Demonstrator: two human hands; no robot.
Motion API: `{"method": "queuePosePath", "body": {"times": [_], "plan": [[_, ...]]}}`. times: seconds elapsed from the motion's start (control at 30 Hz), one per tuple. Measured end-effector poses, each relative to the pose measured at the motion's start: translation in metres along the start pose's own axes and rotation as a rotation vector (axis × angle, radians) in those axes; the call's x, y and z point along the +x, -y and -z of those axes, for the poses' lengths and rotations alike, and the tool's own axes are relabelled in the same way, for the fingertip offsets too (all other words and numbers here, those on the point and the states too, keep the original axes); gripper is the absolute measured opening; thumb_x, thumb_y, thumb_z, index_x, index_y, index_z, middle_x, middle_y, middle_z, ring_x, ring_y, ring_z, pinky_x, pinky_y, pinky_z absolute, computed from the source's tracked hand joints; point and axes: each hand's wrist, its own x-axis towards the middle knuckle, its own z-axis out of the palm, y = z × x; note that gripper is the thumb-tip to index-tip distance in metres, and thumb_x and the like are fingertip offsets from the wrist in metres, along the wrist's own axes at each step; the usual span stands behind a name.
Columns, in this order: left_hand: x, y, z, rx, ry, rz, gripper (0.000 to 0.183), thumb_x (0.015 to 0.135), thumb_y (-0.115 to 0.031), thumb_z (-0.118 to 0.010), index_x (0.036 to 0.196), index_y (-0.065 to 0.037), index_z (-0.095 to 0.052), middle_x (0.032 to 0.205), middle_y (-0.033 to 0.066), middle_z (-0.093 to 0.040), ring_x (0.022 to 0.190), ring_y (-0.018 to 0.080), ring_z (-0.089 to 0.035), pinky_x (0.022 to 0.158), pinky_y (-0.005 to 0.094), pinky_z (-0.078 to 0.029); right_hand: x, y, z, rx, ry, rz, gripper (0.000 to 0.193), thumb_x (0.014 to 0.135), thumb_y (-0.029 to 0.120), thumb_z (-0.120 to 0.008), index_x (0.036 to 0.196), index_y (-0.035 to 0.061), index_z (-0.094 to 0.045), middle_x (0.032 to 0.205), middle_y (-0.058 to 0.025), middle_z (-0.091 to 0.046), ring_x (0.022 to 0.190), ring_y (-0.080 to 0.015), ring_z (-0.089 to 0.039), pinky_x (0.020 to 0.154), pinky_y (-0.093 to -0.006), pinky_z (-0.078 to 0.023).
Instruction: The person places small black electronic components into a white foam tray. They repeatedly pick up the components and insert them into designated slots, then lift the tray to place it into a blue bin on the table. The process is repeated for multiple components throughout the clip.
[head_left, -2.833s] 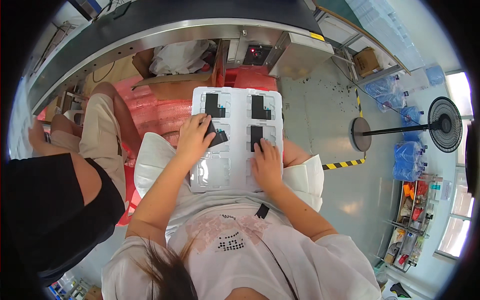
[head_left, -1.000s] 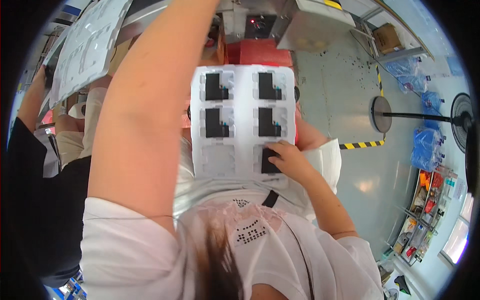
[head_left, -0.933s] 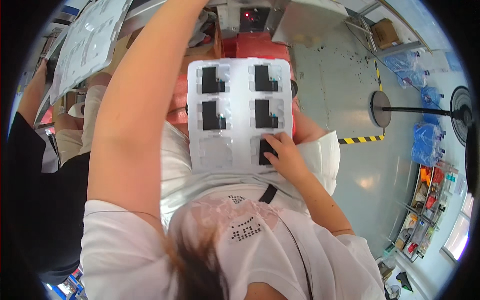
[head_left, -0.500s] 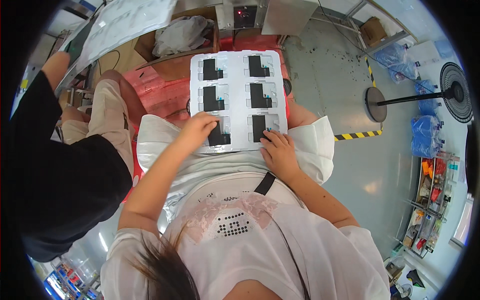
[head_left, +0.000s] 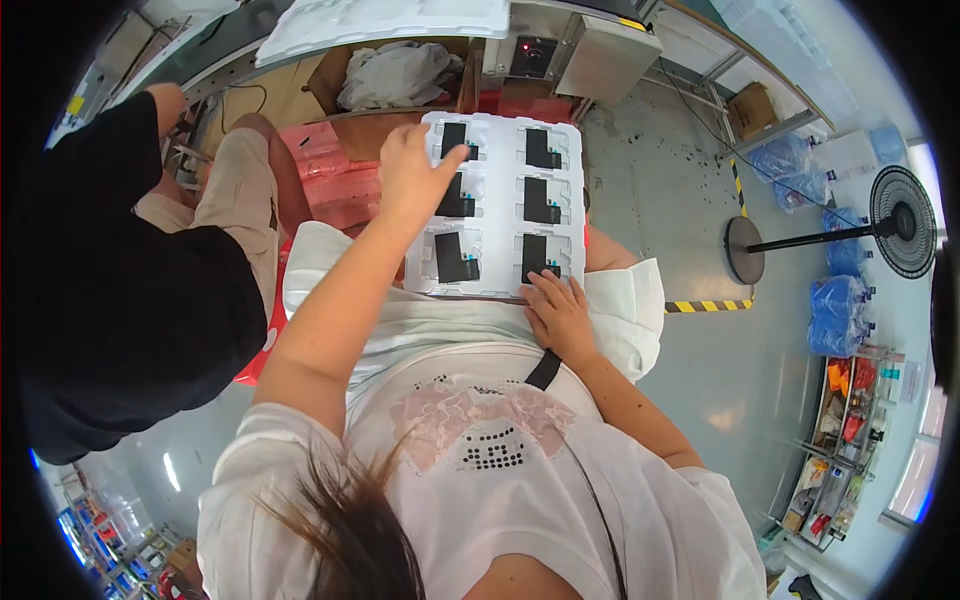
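Note:
A white plastic tray [head_left: 503, 240] lies across my lap, its pockets holding several flat black L-shaped pieces, each with small blue-green marks. Over the tray's upper left edge, my left hand [head_left: 412, 180] has its thumb spread from its fingers and partly covers the left-column pieces. The lower left black piece [head_left: 455, 258] sits slightly tilted in its pocket. My right hand [head_left: 562, 312] rests at the tray's near right corner, fingers stretched out and touching the edge of the lower right black piece [head_left: 534, 257].
Another white tray [head_left: 385, 28] lies on the bench ahead. Below it, a cardboard box [head_left: 330, 80] holds clear plastic bags. On my left sits a person in a black top [head_left: 130, 290]. A black standing fan [head_left: 905, 220] and wrapped blue bottles [head_left: 838, 310] stand to the right.
My left hand has left the lower left piece and moved up to the tray's far left side. My right hand stays at the near right corner. The whole view has shifted.

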Motion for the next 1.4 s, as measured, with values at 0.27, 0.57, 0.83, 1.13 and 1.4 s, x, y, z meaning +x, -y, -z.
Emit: {"method": "queuePosePath", "body": {"times": [0.27,0.57,0.83,1.13,1.4], "plan": [[-0.102,0.007,-0.010,0.359,0.577,0.374,0.126,0.063,-0.058,-0.075,0.142,0.007,-0.001,0.146,0.0349,-0.006,0.136,0.0484,-0.012,0.104,0.0575,-0.025,0.001,-0.007,0.004,0.175,-0.173,-0.124,0.034,0.080,0.010,-0.063,0.113,0.0059,-0.059,0.116,-0.0161,-0.054,0.108,-0.0337,-0.050,0.092,-0.0449,-0.038],[-0.119,0.062,-0.032,-0.025,0.308,0.200,0.118,0.059,-0.026,-0.085,0.143,0.003,-0.007,0.141,0.0315,-0.020,0.132,0.0436,-0.025,0.109,0.0458,-0.025,0.227,-0.018,0.143,-0.203,-0.705,0.242,0.055,0.076,0.015,-0.068,0.128,0.0132,-0.050,0.129,-0.0153,-0.047,0.118,-0.0338,-0.045,0.097,-0.0441,-0.036],[-0.107,0.038,0.001,0.244,0.484,-0.474,0.049,0.072,-0.025,-0.072,0.117,-0.014,-0.057,0.120,0.0057,-0.050,0.112,0.0248,-0.047,0.092,0.0439,-0.036,0.309,-0.090,0.150,-0.684,-0.125,0.103,0.049,0.073,0.014,-0.065,0.121,0.0119,-0.052,0.110,-0.0109,-0.057,0.104,-0.0292,-0.055,0.087,-0.0455,-0.043],[-0.092,0.035,-0.004,0.750,0.744,-1.057,0.037,0.078,-0.019,-0.057,0.105,0.007,-0.059,0.124,0.0230,-0.050,0.109,0.0339,-0.051,0.096,0.0402,-0.042,0.233,0.002,0.204,-0.459,-0.047,0.107,0.028,0.071,0.021,-0.067,0.091,0.0025,-0.060,0.091,-0.0127,-0.057,0.090,-0.0304,-0.057,0.076,-0.0399,-0.048],[-0.110,0.071,-0.010,0.181,0.549,-0.757,0.033,0.086,-0.017,-0.055,0.110,0.005,-0.059,0.129,0.0164,-0.050,0.122,0.0308,-0.047,0.103,0.0406,-0.038,0.172,0.071,0.209,-0.224,-0.025,-0.016,0.032,0.071,0.025,-0.069,0.085,-0.0011,-0.057,0.087,-0.0158,-0.055,0.085,-0.0327,-0.057,0.073,-0.0411,-0.048]]}}
